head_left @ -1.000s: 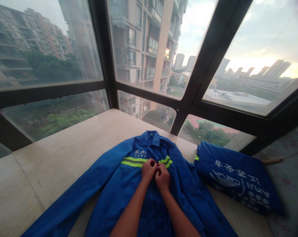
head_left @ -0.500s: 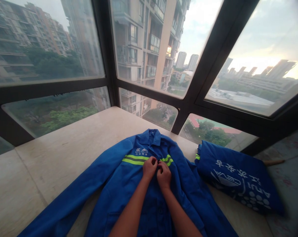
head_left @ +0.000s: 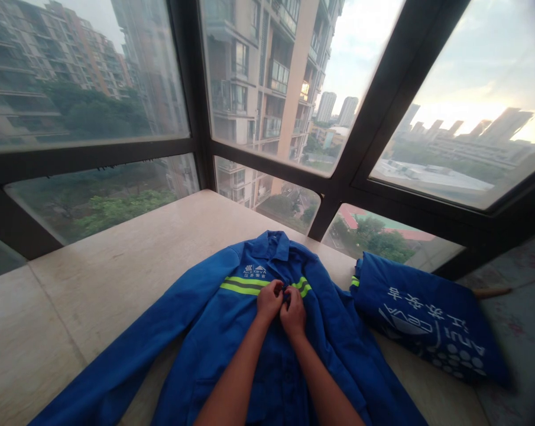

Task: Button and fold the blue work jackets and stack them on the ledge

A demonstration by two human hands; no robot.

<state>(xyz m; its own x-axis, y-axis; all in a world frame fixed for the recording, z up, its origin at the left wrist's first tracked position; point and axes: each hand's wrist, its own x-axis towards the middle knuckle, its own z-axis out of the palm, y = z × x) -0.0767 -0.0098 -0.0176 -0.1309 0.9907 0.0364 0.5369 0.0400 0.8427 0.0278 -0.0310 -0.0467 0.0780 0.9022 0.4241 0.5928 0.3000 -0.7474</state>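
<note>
A blue jacket [head_left: 223, 319] with yellow-green reflective stripes and white lettering on the chest lies front side up, its collar toward the windows. Both hands meet at its front opening, level with the stripe. My left hand [head_left: 270, 300] is closed, its fingertips pinching the jacket's front edge. Just beside it, my right hand [head_left: 292, 312] is also closed on the front edge, thumb and finger together. A small dark bit of the placket shows between the fingertips; whether a button is there cannot be made out.
A folded blue garment [head_left: 427, 319] with white lettering lies to the right, a wooden stick [head_left: 493, 292] poking out behind it. The pale stone ledge [head_left: 161, 236] runs up to dark window frames [head_left: 267, 167]. Buildings and trees show outside.
The right hand has shifted very slightly left, closer to the left hand. Both hands remain at the front edge, and the jacket lies nearly unchanged.
</note>
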